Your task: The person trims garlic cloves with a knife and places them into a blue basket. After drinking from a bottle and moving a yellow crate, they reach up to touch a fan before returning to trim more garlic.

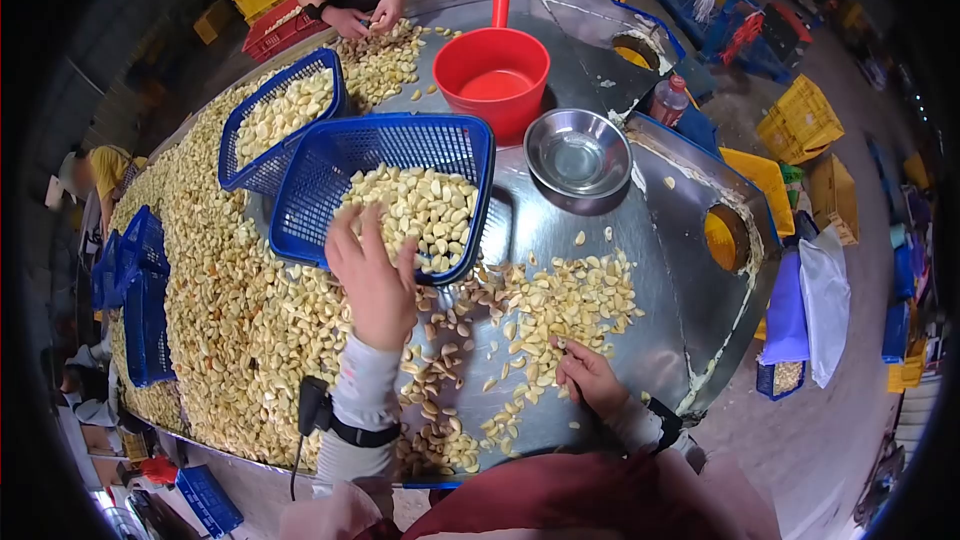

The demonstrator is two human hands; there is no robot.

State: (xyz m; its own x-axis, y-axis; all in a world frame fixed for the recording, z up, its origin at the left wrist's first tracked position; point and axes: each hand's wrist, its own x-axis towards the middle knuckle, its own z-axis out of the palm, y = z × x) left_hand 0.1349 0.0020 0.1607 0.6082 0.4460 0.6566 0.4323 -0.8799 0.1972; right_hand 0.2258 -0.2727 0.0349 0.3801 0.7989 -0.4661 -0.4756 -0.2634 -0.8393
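Note:
My left hand (372, 275) reaches over the near edge of a blue plastic basket (385, 125), fingers spread and apart. A heap of peeled garlic cloves (432, 208) lies inside the basket, just beyond my fingertips. Lower right, my right hand (592, 380) is closed, thumb and finger pinched at the edge of a loose spread of garlic cloves (570, 300). A small dark piece shows at those fingertips, too small to name. Darker cloves and skins (435, 370) lie on the metal table between my hands.
A large garlic pile (230, 340) covers the table's left side. Beyond my basket stand another blue basket (232, 145), a red long-handled pot (490, 65) and a steel bowl (578, 155). Round holes (727, 238) open along the right edge. Across the table, a person's hands (370, 20) handle cloves.

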